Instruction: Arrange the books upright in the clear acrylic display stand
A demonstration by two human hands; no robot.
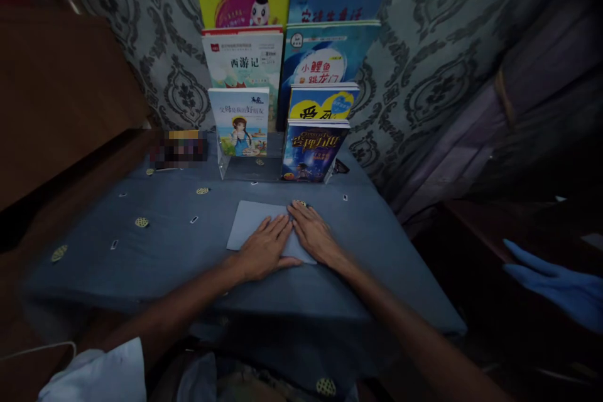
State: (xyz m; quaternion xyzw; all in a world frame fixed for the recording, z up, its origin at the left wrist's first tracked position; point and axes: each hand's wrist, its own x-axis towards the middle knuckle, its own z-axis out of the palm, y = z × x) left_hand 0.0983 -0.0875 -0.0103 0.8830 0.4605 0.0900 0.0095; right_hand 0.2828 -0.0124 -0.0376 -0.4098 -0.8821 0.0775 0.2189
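A pale sheet of paper (249, 222), perhaps folded, lies flat on the table in front of me. Across its middle rests my left hand (267, 246), palm down, its fingers stretched out and its thumb reaching toward the near edge. My right hand (313, 230) lies flat over the paper's right side, fingers extended up to the far edge. The fingertips of both hands nearly meet. Parts of the paper under the palms are hidden.
Beyond the paper stands a clear acrylic rack (252, 171) with several picture books, among them a dark blue book (313, 154) at the front. A blue patterned cloth (164, 264) covers the table. A blurred box (183, 149) sits back left. Blue glove-like fingers (556, 279) show at far right.
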